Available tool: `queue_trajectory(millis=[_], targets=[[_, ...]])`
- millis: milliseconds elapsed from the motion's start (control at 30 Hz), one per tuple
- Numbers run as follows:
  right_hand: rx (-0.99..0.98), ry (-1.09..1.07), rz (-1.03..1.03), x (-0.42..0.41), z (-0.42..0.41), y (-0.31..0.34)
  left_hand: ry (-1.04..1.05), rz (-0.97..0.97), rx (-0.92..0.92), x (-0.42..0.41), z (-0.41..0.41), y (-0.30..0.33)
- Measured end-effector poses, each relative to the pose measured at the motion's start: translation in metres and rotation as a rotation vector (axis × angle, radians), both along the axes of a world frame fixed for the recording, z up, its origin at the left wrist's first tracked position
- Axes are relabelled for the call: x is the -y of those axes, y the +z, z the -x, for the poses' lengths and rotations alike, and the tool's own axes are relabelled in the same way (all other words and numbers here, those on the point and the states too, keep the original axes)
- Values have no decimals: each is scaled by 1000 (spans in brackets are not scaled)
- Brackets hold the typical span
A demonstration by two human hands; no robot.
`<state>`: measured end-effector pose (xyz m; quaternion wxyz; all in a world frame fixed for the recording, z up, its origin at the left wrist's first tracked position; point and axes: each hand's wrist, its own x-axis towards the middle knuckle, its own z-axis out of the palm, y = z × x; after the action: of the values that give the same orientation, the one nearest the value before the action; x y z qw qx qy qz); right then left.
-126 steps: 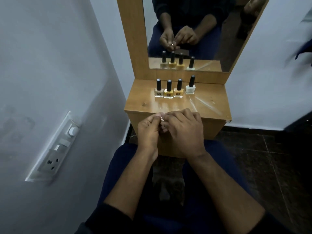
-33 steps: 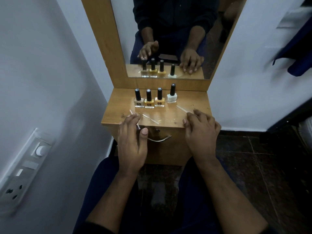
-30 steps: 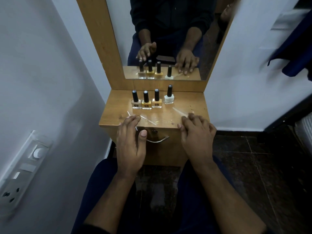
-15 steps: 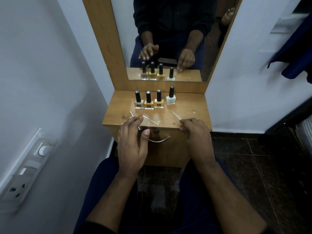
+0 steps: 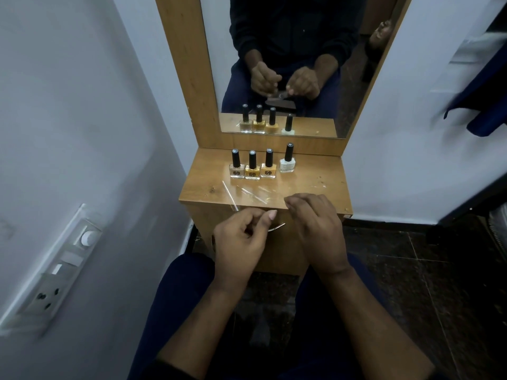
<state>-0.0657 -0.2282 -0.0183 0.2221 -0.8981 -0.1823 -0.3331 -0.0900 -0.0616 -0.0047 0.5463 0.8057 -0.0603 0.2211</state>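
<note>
Several nail polish bottles with black caps stand in a row at the back of the small wooden dressing table (image 5: 203, 187): a beige bottle (image 5: 236, 168), a gold bottle (image 5: 252, 171), an orange bottle (image 5: 268, 168) and a white bottle (image 5: 287, 163). A crumpled clear plastic film (image 5: 247, 193) lies in front of them. My left hand (image 5: 241, 239) hovers below the table's front edge with its fingers curled inward and a pale nail on the thumb; it holds nothing that I can see. My right hand (image 5: 318, 229) has curled fingertips at the front edge beside the film, and whether they pinch something is hidden.
A wood-framed mirror (image 5: 186, 78) rises behind the table and reflects both hands and the bottles. A metal drawer handle (image 5: 277, 226) shows between my hands. A white wall with a switch panel (image 5: 60, 267) is close on the left; dark floor tiles (image 5: 411, 270) lie on the right.
Both hands have left the tabletop and drawn together at the front edge. The left hand's straight fingers have curled in. The right hand has slid left along the edge.
</note>
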Motion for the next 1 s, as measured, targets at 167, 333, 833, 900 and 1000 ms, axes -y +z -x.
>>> queue_trajectory(millis=[167, 333, 833, 900, 1000], targets=[[92, 131, 106, -8, 11, 7, -90, 347, -374, 19, 11, 11], [140, 119, 187, -11, 17, 6, -70, 585, -460, 17, 11, 17], [-61, -111, 7, 17, 1, 2, 58, 554, -432, 6, 7, 12], [-109, -183, -12, 21, -11, -2, 29, 487, -433, 10, 7, 10], [-105, -277, 13, 21, -27, -1, -16, 417, -445, 14, 8, 9]])
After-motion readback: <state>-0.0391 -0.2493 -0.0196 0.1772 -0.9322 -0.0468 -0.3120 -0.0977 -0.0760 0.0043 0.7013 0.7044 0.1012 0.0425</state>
